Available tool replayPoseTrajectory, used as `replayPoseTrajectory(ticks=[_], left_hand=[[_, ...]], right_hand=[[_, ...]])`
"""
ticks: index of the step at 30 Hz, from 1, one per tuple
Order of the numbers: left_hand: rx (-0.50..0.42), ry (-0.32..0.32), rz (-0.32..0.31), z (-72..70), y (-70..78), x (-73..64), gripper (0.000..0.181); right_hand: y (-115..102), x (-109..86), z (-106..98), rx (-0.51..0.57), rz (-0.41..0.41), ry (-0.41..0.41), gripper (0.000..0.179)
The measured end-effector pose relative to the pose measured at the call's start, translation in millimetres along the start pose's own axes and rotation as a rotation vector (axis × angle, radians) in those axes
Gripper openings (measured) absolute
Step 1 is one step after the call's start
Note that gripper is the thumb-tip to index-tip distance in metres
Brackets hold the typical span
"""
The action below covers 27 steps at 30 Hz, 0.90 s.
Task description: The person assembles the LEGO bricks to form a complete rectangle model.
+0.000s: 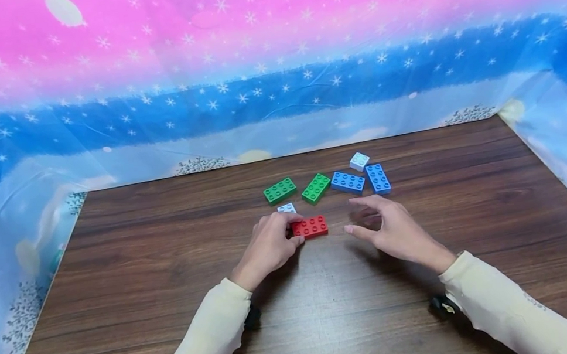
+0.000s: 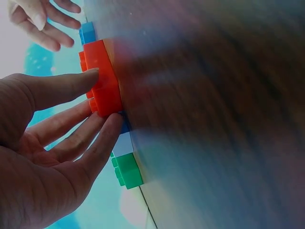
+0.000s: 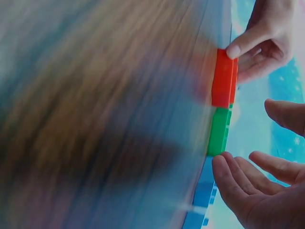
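A red toy building brick with two rows of studs lies on the wooden table, long side left to right. My left hand pinches its left end, with the thumb on the near side and fingers on the far side, as the left wrist view also shows. My right hand is held to the right of the brick, apart from it, thumb and fingers spread with nothing between them. Just beyond the left fingers is a white brick, partly hidden by that hand.
Beyond the hands lie two green bricks and two blue bricks, at differing angles. A small white brick sits farthest back. A patterned pink and blue cloth hangs behind and beside the brown table.
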<state>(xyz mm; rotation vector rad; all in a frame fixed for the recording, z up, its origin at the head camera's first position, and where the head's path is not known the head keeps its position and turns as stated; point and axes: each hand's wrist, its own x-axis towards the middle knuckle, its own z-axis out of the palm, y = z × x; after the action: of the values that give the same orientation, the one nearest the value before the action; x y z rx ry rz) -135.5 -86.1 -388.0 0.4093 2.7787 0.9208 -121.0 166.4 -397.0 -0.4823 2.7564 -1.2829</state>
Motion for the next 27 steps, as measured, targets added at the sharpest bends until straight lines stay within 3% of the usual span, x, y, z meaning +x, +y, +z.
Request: replayPoseTrajectory(ticks=[17,27], left_hand=[[0.013,-0.009,0.011,-3.0,-4.0,-1.1,0.033],[0.021,-0.010,0.012,-4.2,-5.4,-1.9,0.033]], right_hand=[[24.9,6.9,-30.9,-0.099,0.077,0.183,0.053],[33.1,12.2,-41.7,-0.127,0.148,0.224,0.054]])
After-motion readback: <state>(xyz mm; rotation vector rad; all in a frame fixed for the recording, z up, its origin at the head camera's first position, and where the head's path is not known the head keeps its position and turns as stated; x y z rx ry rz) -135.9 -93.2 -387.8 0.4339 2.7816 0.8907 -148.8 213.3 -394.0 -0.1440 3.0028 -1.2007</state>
